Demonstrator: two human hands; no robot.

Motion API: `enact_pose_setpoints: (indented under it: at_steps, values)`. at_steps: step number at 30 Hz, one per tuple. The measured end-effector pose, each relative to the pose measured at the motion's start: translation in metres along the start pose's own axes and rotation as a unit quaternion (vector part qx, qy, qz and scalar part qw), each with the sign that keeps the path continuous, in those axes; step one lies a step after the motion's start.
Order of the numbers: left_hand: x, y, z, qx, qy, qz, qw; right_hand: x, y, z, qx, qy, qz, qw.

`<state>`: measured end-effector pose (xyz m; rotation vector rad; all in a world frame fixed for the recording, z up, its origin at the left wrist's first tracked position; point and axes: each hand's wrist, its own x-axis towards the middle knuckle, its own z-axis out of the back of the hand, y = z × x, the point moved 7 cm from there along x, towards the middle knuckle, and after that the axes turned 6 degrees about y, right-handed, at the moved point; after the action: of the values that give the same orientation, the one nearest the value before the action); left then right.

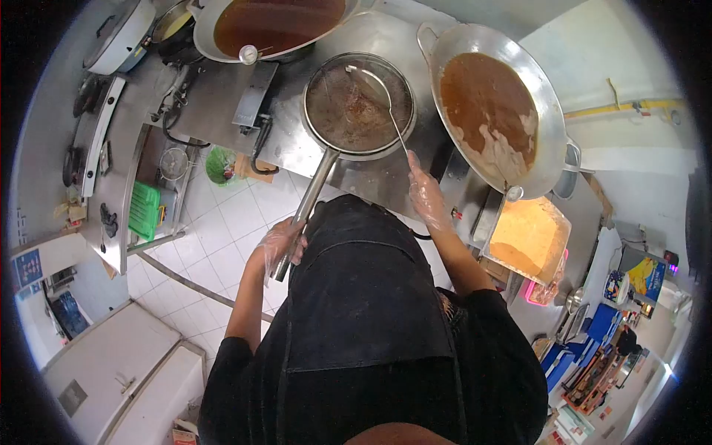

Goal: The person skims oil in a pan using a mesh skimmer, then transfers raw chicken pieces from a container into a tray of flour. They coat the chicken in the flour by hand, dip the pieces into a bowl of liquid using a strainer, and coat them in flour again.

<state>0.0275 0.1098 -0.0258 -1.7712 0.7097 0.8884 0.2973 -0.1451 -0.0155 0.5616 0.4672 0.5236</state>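
My left hand (283,243), in a clear plastic glove, is closed around the thick metal handle of a large round mesh strainer (326,100). The strainer lies level over the steel counter, with brown crumbs and residue at its middle; what is beneath it is hidden. My right hand (427,194), also gloved, grips a long thin-handled metal utensil (397,127). Its curved end rests in or just above the strainer; I cannot tell whether it is a ladle or a skimmer. Right of the strainer sits a wide wok (486,96) of brown oil with pale foam along one side.
Another wok (206,33) of brown oil stands at the back left. A tray of orange-yellow powder (528,236) lies to my right. A green basket (144,211) is on the left lower shelf, and a hose (196,291) crosses the tiled floor.
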Motion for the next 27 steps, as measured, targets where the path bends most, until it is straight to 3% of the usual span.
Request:
enact_pose_setpoints:
  at_steps: [4, 6, 8, 13, 15, 16, 18, 19, 20, 22, 25, 26, 27]
  values:
    - [0.028, 0.029, 0.021, -0.113, 0.031, 0.021, 0.993, -0.034, 0.042, 0.059, 0.116, -0.054, 0.087, 0.988]
    - [0.046, 0.048, 0.047, -0.091, -0.030, -0.006, 0.995, -0.052, 0.056, 0.099, 0.154, -0.053, 0.107, 0.981]
    - [0.066, 0.076, 0.078, -0.068, -0.081, -0.017, 0.994, -0.066, 0.041, 0.132, 0.277, -0.008, 0.035, 0.960]
    - [0.093, 0.159, 0.147, -0.013, -0.200, -0.006, 0.980, -0.077, -0.046, 0.255, 0.077, -0.105, -0.092, 0.987]
    - [0.125, 0.228, 0.182, -0.029, -0.201, 0.018, 0.979, -0.081, -0.123, 0.309, -0.084, -0.136, -0.094, 0.983]
    - [0.149, 0.273, 0.210, 0.018, -0.190, -0.006, 0.982, -0.082, -0.154, 0.332, -0.170, -0.161, -0.081, 0.969]
    - [0.166, 0.319, 0.225, 0.180, -0.162, -0.029, 0.970, -0.080, -0.198, 0.370, -0.248, -0.120, -0.220, 0.936]
    - [0.100, 0.253, 0.157, -0.052, -0.169, 0.073, 0.982, -0.081, -0.219, 0.388, -0.283, -0.097, -0.286, 0.910]
    - [0.100, 0.282, 0.161, -0.147, -0.161, 0.000, 0.976, -0.080, -0.242, 0.404, -0.273, -0.102, -0.281, 0.915]
    - [0.083, 0.314, 0.158, -0.209, -0.166, 0.003, 0.964, -0.079, -0.293, 0.413, -0.251, -0.109, -0.270, 0.923]
    - [0.069, 0.339, 0.152, -0.232, -0.177, 0.019, 0.956, -0.063, -0.281, 0.380, -0.467, 0.108, -0.164, 0.862]
    - [0.067, 0.344, 0.150, -0.238, -0.181, 0.021, 0.954, -0.064, -0.274, 0.375, -0.387, 0.130, -0.201, 0.891]
    - [0.066, 0.348, 0.149, -0.242, -0.185, 0.022, 0.952, -0.065, -0.218, 0.357, -0.304, 0.151, -0.235, 0.911]
